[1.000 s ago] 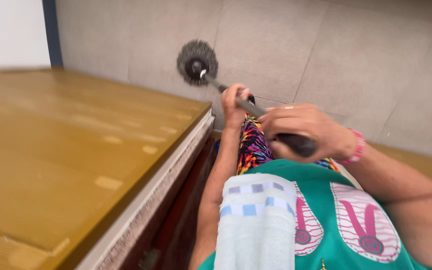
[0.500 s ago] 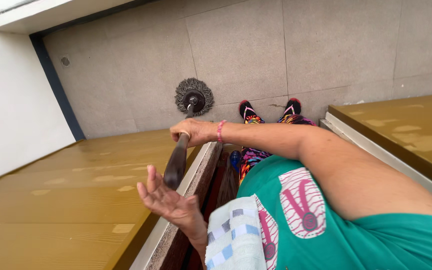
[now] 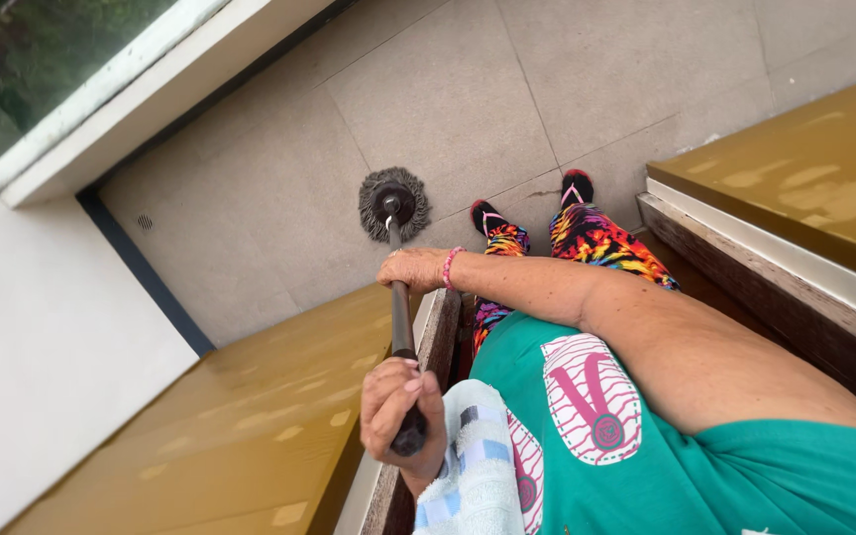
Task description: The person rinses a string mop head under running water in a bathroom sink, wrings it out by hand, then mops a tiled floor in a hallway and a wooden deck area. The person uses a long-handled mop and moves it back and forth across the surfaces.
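**Both hands gripping a mop handle over a tiled floor**

The person is standing on a floor of large grey stone tiles and looking down along their own body. A round grey string mop head is resting flat on the tiles, just ahead of the person's feet, which are wearing dark slippers with pink trim. A long dark metal mop handle is running from the centre of that mop head back toward the camera.

The right hand, wearing a pink beaded bracelet at the wrist, is closing around the handle about midway along it, with the arm reaching across the body from the right. The left hand is wrapping its fingers and thumb tightly around the near end of the handle, close to the chest. A white cloth with pale blue checks is hanging just beside the left wrist, against a teal shirt with a pink and white printed patch. Bright multicoloured patterned trousers are showing below the shirt.

A glossy ochre-yellow wooden surface with a pale edge is lying to the left of the handle, and a second one of the same colour is sitting to the right. A white wall and a white window ledge are bordering the floor on the left.
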